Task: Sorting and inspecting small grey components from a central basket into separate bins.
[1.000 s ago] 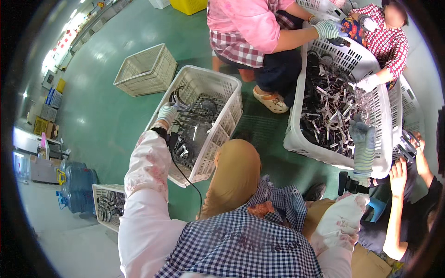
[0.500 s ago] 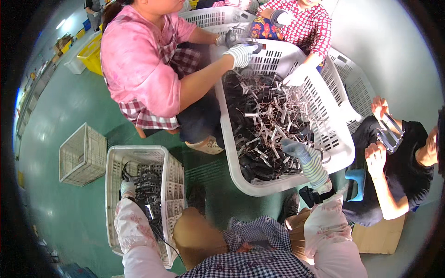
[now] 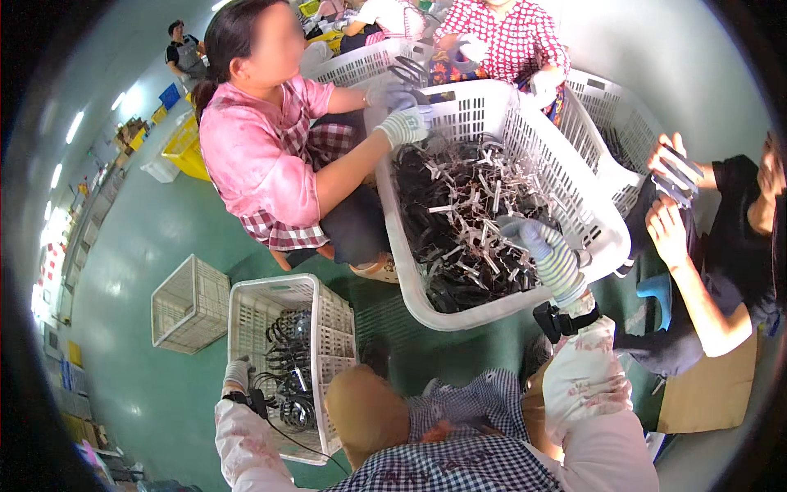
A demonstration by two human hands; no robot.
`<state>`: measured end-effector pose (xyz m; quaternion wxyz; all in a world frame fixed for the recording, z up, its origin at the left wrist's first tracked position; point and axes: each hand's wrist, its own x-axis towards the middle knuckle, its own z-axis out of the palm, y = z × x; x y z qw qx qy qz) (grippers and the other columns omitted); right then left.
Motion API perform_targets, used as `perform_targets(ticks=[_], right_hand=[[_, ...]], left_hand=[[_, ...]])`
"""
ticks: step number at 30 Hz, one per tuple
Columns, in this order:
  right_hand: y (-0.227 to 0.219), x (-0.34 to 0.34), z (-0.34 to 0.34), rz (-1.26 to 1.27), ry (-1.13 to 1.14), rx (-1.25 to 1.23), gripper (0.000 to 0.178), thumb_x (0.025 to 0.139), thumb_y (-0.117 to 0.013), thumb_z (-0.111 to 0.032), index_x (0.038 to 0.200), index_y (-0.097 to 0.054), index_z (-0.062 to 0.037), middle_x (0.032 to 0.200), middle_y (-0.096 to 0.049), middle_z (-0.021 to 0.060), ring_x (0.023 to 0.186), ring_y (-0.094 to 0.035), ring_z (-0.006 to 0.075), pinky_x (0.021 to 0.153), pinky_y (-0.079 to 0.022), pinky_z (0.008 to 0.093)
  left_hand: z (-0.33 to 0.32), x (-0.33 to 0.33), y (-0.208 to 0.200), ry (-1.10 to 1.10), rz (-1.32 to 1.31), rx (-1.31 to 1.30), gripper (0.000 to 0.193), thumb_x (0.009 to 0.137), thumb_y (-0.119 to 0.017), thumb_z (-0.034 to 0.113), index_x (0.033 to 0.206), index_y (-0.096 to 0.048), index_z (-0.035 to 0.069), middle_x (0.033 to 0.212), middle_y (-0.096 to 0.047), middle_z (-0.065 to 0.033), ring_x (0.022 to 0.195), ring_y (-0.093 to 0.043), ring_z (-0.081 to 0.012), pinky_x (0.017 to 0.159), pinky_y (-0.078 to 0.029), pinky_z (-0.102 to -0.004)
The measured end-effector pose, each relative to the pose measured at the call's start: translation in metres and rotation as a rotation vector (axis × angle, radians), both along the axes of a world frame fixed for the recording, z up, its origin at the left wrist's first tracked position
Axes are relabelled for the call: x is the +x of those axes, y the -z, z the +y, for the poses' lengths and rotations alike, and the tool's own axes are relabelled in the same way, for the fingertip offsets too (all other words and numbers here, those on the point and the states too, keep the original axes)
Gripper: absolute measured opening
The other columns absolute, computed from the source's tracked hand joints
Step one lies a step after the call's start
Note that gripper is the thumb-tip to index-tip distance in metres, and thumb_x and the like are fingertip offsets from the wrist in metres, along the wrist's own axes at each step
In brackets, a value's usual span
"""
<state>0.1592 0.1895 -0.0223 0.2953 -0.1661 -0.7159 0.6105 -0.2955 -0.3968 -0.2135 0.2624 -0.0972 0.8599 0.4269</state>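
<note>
My right hand (image 3: 529, 238), in a grey glove with a striped cuff, reaches into a large white plastic basket (image 3: 574, 176). Its fingers are spread over the pile of black and silver parts (image 3: 459, 221) inside. My left hand (image 3: 238, 374), in a white glove, rests at the near left rim of a smaller white basket (image 3: 316, 295) that holds black cable-like parts (image 3: 287, 361). Its fingers are curled, and I cannot tell whether they grip anything. A black band with a cord sits on each of my wrists.
A person in pink (image 3: 270, 156) sits across the large basket with a gloved hand (image 3: 406, 127) at its far rim. Another in a red pattern (image 3: 508, 41) sits behind, and a third in black (image 3: 730, 246) handles parts at right. An empty white basket (image 3: 190, 303) lies on the green floor.
The view has swung toward the large basket. My right hand went from its near rim further into the pile. My left hand drew back from inside the small basket to its rim.
</note>
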Motion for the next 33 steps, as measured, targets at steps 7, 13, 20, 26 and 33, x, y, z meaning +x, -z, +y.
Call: perform_targets(ticks=[7,13,20,26,33], right_hand=[[0.005,0.035,0.016,0.336,0.271,-0.317,0.026,0.098,-0.056,-0.026,0.102,-0.069,-0.0031,0.097,-0.071,0.0036,0.087,-0.064,0.0129,0.084,-0.052,0.0259],[0.022,0.039,0.028,0.482,0.331,-0.475,0.027,0.099,-0.054,-0.027,0.104,-0.068,-0.0042,0.100,-0.070,0.0059,0.088,-0.066,0.0158,0.086,-0.054,0.0301],[0.028,0.034,0.043,0.289,0.452,-0.290,0.032,0.096,-0.061,-0.025,0.124,-0.061,-0.0087,0.099,-0.068,0.0017,0.080,-0.063,0.0090,0.068,-0.049,0.0204],[0.039,-0.001,0.090,-0.570,0.385,0.291,0.036,0.096,-0.053,-0.029,0.122,-0.062,-0.0047,0.112,-0.067,0.0144,0.106,-0.063,0.0240,0.093,-0.049,0.0328],[0.140,-0.077,0.165,-1.749,0.020,0.732,0.056,0.092,-0.049,-0.054,0.119,-0.065,-0.0075,0.122,-0.063,0.0172,0.114,-0.060,0.0319,0.098,-0.048,0.0412]], left_hand=[[0.165,0.154,-0.206,0.351,0.206,0.696,0.034,0.092,-0.062,0.024,0.121,-0.060,0.006,0.077,-0.062,-0.0019,0.048,-0.050,-0.0111,0.043,-0.040,-0.0261],[0.292,0.299,-0.288,0.419,0.146,1.184,0.044,0.090,-0.066,0.029,0.125,-0.056,0.003,0.082,-0.058,0.0001,0.061,-0.051,-0.0099,0.051,-0.040,-0.0250],[0.379,0.289,-0.187,0.301,-0.293,1.242,0.036,0.095,-0.059,0.021,0.128,-0.052,0.009,0.090,-0.061,-0.0006,0.062,-0.052,-0.0083,0.051,-0.043,-0.0236],[0.406,0.293,-0.195,0.279,-0.280,1.308,0.032,0.095,-0.059,0.019,0.125,-0.056,0.009,0.090,-0.065,-0.0002,0.059,-0.058,-0.0062,0.047,-0.047,-0.0231],[0.418,0.276,-0.191,0.211,-0.258,1.297,0.030,0.096,-0.057,0.017,0.124,-0.058,0.008,0.089,-0.066,-0.0022,0.061,-0.058,-0.0071,0.053,-0.048,-0.0214]])
